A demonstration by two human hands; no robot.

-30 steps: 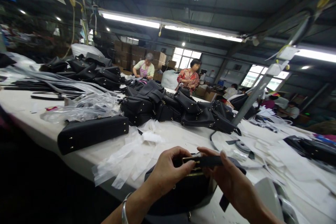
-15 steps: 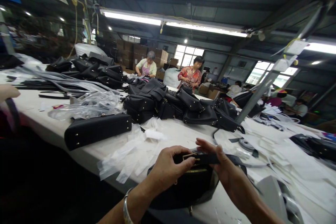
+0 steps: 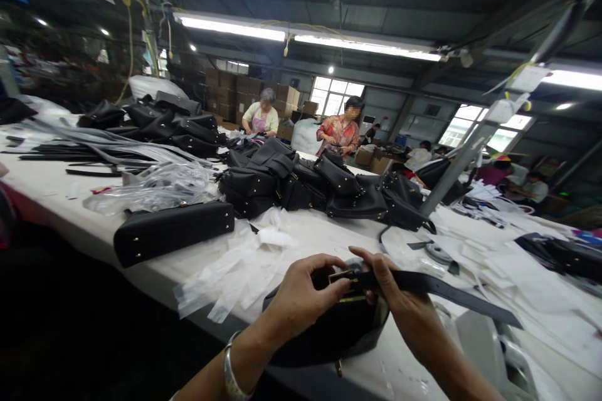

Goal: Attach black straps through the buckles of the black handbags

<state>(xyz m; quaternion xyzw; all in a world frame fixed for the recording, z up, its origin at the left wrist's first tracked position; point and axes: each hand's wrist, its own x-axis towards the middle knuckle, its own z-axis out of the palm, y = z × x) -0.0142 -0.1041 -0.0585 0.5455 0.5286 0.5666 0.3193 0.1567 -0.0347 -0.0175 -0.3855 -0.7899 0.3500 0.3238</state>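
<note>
My left hand (image 3: 305,291), with a silver bangle at its wrist, pinches a gold buckle (image 3: 339,277) between thumb and fingers. A black strap (image 3: 451,288) runs out of the buckle to the right. My right hand (image 3: 395,288) grips that strap close to the buckle, thumb on top, and the strap's loose end passes over the back of the hand. Below both hands lies a black handbag (image 3: 329,335) at the table's near edge, with a gold zip along its top. My hands hide part of the bag's upper side.
Several black bags (image 3: 263,175) are heaped across the middle of the white table (image 3: 324,241). One bag (image 3: 174,232) lies on its side at the left. White wrapping scraps (image 3: 235,282), a tape roll (image 3: 437,253) and a grey dispenser (image 3: 489,351) are nearby. Two people stand beyond.
The strap's free end now stretches farther right, lying straighter above my right hand. My right fingers have closed in on the strap beside the buckle. The left hand stays at the buckle.
</note>
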